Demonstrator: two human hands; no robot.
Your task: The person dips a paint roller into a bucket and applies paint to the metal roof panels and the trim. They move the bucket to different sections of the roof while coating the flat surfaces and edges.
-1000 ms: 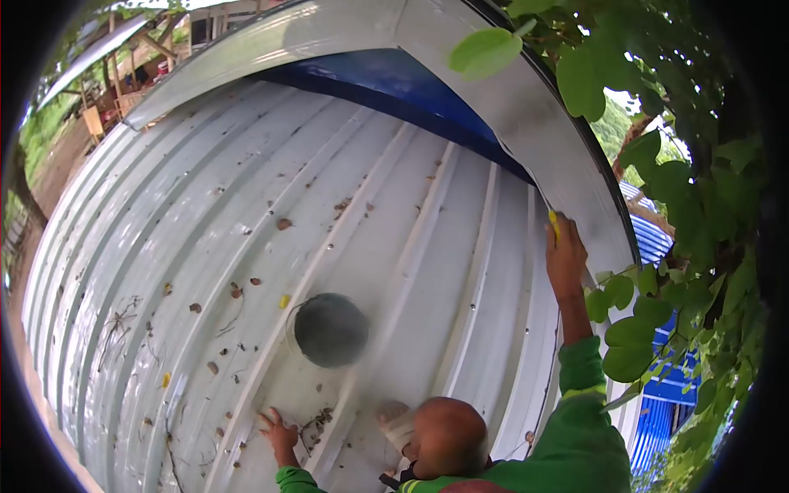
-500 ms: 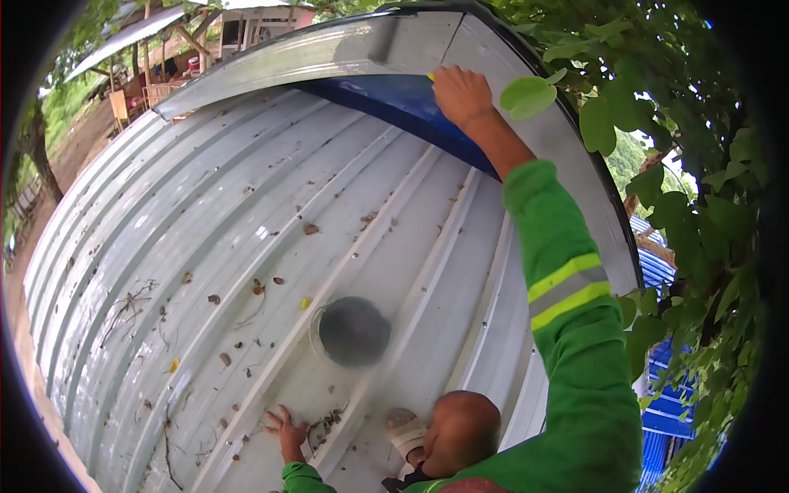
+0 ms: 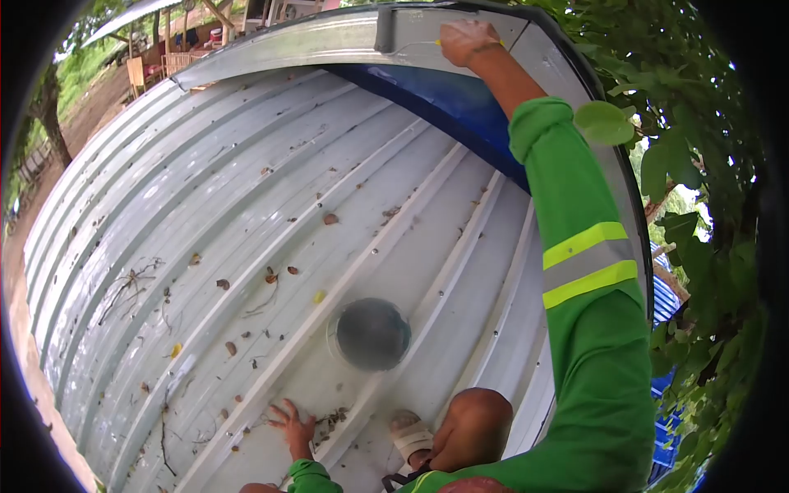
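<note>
My right hand point(image 3: 470, 43) is closed and pressed against the upright metal flashing point(image 3: 329, 48) at the roof's upper edge. Bits of something yellow point(image 3: 440, 42) stick out beside its fingers; most of it is hidden. Down on the light corrugated metal roof point(image 3: 205, 271), my left hand point(image 3: 293, 429) rests with fingers spread, holding nothing. Twigs and dry leaves point(image 3: 333, 417) lie just to its right. A round bucket point(image 3: 372, 333) with a grey inside stands on the roof between the ribs, above my bent knee point(image 3: 479, 423).
Leafy branches point(image 3: 699, 164) hang close along the right side. Under the flashing shows a blue panel point(image 3: 444, 103). Dry leaves and a twig point(image 3: 127, 287) are scattered over the ribs. An open-sided shelter point(image 3: 168, 45) stands beyond the roof at upper left.
My right hand has moved up and left along the flashing, past the corner seam. My left hand stays flat on the roof. The view has shifted slightly.
</note>
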